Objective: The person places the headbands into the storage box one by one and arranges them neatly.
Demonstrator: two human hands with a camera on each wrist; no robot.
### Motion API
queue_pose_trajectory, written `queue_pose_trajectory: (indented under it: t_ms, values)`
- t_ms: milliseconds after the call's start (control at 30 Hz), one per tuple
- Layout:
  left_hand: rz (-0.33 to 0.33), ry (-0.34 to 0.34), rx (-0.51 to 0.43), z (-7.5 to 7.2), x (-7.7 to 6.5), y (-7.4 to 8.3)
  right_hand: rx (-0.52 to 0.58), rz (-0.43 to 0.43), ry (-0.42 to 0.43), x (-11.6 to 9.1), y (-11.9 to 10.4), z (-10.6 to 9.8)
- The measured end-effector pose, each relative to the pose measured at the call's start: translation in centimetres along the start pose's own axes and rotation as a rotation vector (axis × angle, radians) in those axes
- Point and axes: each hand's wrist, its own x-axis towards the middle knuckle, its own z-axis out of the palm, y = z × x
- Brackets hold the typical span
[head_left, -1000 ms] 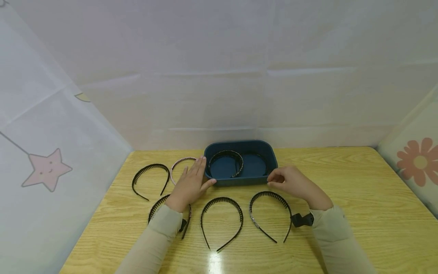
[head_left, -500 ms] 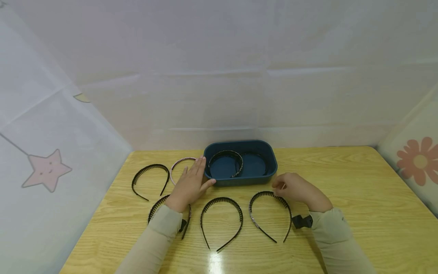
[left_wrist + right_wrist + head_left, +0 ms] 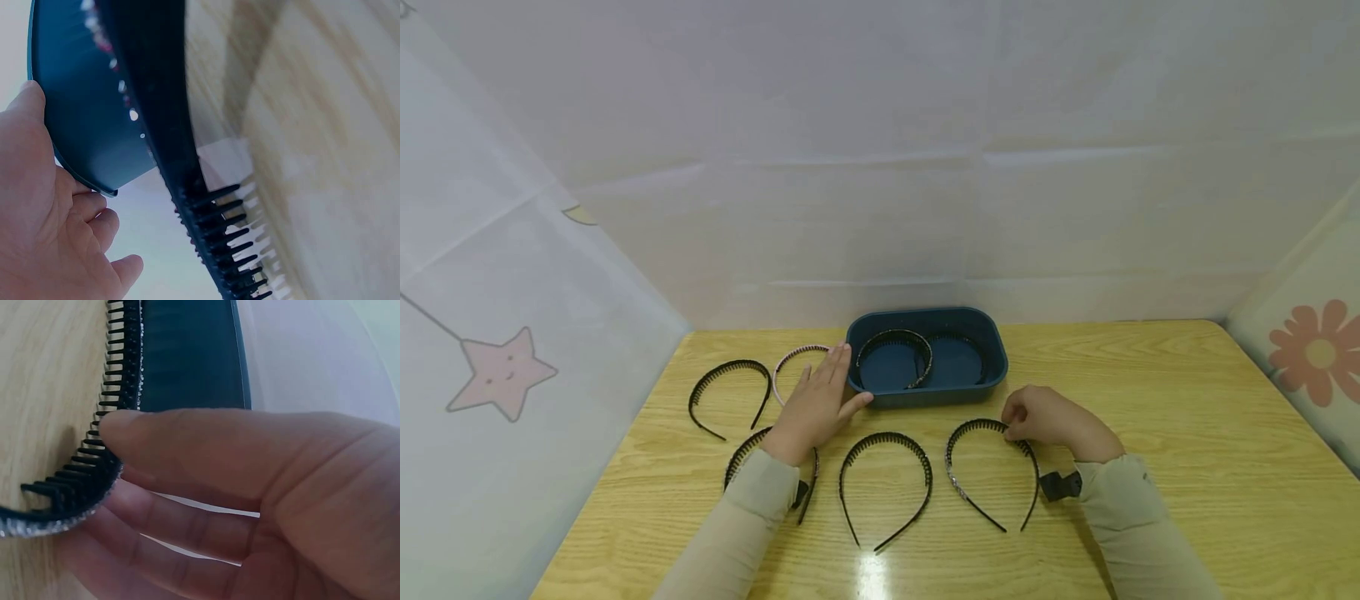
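My right hand pinches the toothed top of a black headband trimmed with silver glitter. In the right wrist view the thumb lies over the comb teeth, with the other fingers on the outer side. My left hand rests against the left end of a dark blue bin, fingers straight along its side and thumb at the front corner. Inside the bin lie a patterned black headband and another dark headband. Under the left wrist is a headband with shiny stones, partly hidden.
Between the forearms lies a plain black toothed headband. At the left are another black headband and a pink one, partly behind the left hand. The wooden table meets a pale cloth backdrop behind the bin.
My right hand has moved from the bin's front right corner toward me and down to the silver-trimmed headband, and now pinches it. My left hand stays at the bin.
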Motion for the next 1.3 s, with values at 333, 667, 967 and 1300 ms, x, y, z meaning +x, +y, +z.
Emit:
queue_pose_trajectory:
  t_ms: [333,667,967,1300]
  values:
    - [0.002,-0.001,-0.002,0.0,0.0,0.0,0.035,0.0,-0.008,0.1,0.2,0.2]
    - [0.004,0.0,0.007,0.0,0.0,0.0,0.048,-0.009,-0.01,0.0,0.3,0.0]
    - [0.008,0.001,0.015,0.0,0.0,0.0,0.141,-0.003,-0.01,-0.3,0.1,-0.4]
    - [0.006,-0.004,0.006,-0.1,0.0,0.0,0.155,-0.039,0.004,-0.3,-0.1,-0.9]
